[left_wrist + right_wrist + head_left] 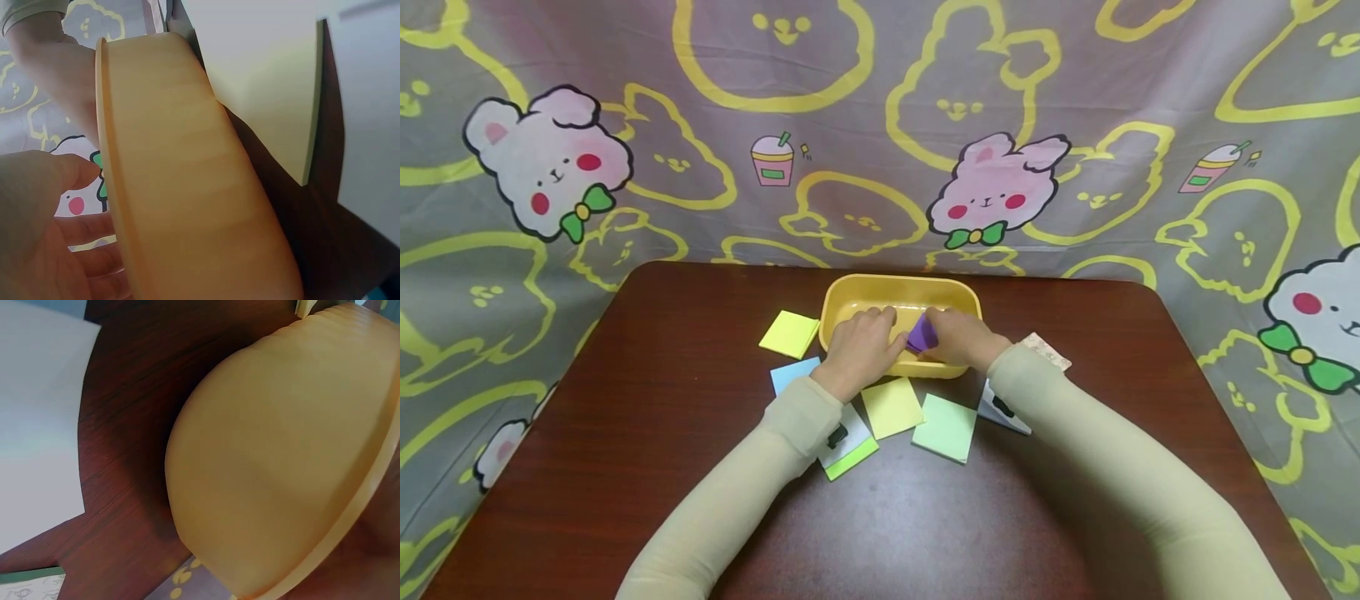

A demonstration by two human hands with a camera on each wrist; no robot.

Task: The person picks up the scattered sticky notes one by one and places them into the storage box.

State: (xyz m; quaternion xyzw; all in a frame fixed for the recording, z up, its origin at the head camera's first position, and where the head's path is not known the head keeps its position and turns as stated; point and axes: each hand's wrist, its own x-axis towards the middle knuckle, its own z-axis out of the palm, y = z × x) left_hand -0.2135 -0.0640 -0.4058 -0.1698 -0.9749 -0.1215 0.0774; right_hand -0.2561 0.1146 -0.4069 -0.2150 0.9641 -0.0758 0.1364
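Observation:
A yellow plastic basin (902, 287) stands near the back of the table. My right hand (958, 337) reaches over its right front rim and pinches a purple sticky note pad (922, 335) inside. Over the left front part of the basin is my left hand (861, 346), its fingers loosely bent and its thumb pointing toward the purple pad. In the left wrist view, the left thumb and fingers (90, 225) show beside the basin's rim, holding nothing visible. The basin's outer wall (281, 450) hides most of the right hand in the right wrist view.
Around the basin lie a bright yellow pad (787, 333), a blue pad (793, 373), a pale yellow pad (891, 408) and a mint green pad (945, 427). A white and lime pad (853, 458) sits under the left wrist. A patterned pad (1047, 352) lies at right.

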